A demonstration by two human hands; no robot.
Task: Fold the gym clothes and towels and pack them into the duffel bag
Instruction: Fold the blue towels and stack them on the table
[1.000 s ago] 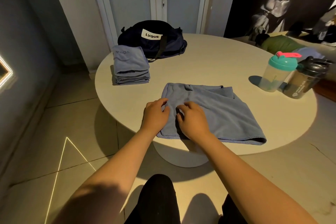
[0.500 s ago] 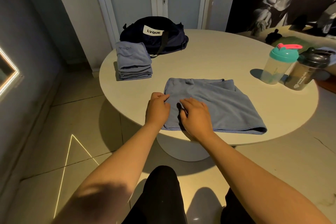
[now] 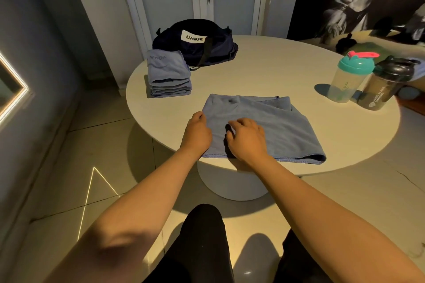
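Fingers (image 3: 238, 122) of left hand (image 3: 197, 132) and right hand (image 3: 248, 139) pinch towel (image 3: 278, 125) near LVQUE duffel bag (image 3: 217, 51).

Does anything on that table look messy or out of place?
Only the blue towel: at its far right corner the layers don't line up, one edge slanting across. The folded stack looks tidy.

Dim room, one warm light from upper right hits the table (image 3: 287, 71), hard shadows fall left of the teal-capped bottle (image 3: 349, 80) and my right hand (image 3: 247, 139), light strip (image 3: 13, 96) glares at left, edges bend, corners murky.
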